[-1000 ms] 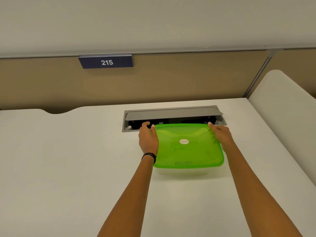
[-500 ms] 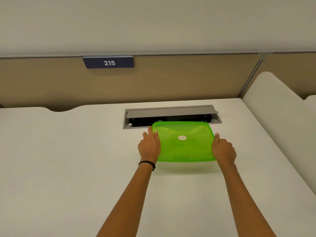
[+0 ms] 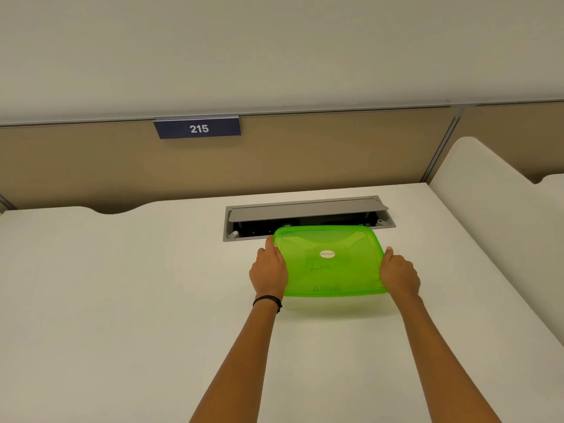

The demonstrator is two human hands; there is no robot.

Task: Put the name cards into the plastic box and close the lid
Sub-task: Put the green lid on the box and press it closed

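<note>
A translucent green lid (image 3: 328, 261) with a round white sticker and handwriting covers the plastic box, whose body is almost hidden beneath it. It sits on the white desk (image 3: 122, 300) in front of the cable tray. My left hand (image 3: 268, 271) presses on the lid's left edge, and my right hand (image 3: 399, 274) grips its right edge. No name cards are visible.
A grey cable tray (image 3: 308, 216) with its flap raised is sunk into the desk just behind the box. A beige partition (image 3: 305, 154) carrying a blue "215" sign (image 3: 197, 128) closes off the back. Another white desk (image 3: 500, 215) adjoins on the right.
My right hand slid from the lid's far right corner to the middle of its right edge. My left hand shifted slightly along the left edge. The lid now lies flatter.
</note>
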